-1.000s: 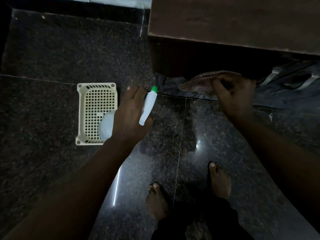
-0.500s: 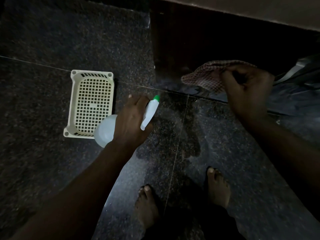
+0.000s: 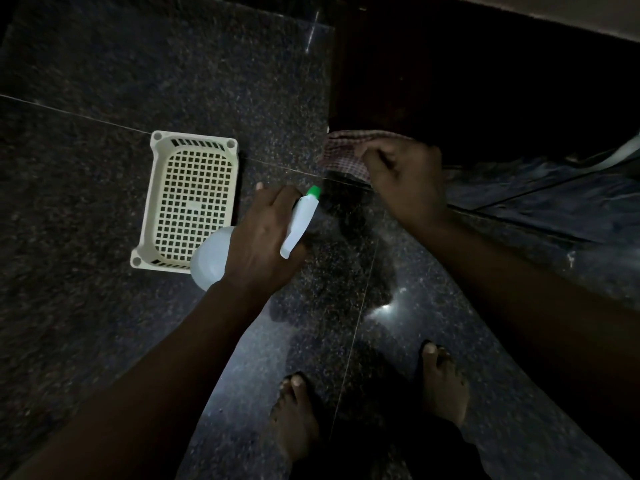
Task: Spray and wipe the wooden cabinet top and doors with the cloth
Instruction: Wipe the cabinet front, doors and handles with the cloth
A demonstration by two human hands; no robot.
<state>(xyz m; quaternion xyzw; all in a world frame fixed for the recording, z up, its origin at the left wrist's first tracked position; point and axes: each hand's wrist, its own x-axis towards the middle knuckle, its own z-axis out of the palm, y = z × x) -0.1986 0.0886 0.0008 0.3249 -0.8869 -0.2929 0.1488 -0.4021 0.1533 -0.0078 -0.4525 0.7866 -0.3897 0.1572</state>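
Observation:
My left hand (image 3: pixel 263 237) grips a white spray bottle (image 3: pixel 300 220) with a green nozzle tip, the nozzle aimed up and right toward the cabinet. The bottle's round body (image 3: pixel 209 258) shows below my wrist. My right hand (image 3: pixel 405 178) grips a checked red-and-white cloth (image 3: pixel 346 152) held against the lower left corner of the dark wooden cabinet door (image 3: pixel 450 81). The cabinet top (image 3: pixel 588 12) shows only as a lighter strip at the upper right.
A cream perforated plastic basket (image 3: pixel 190 199) lies on the dark speckled granite floor (image 3: pixel 86 168) left of my left hand. My bare feet (image 3: pixel 298 417) stand near the bottom edge. Dark fabric and a pale object (image 3: pixel 623 154) lie on the floor right of the cabinet.
My right hand has slid the cloth leftward along the bottom of the cabinet door to its left corner. My left hand with the bottle has held about the same place; the view tilted further down.

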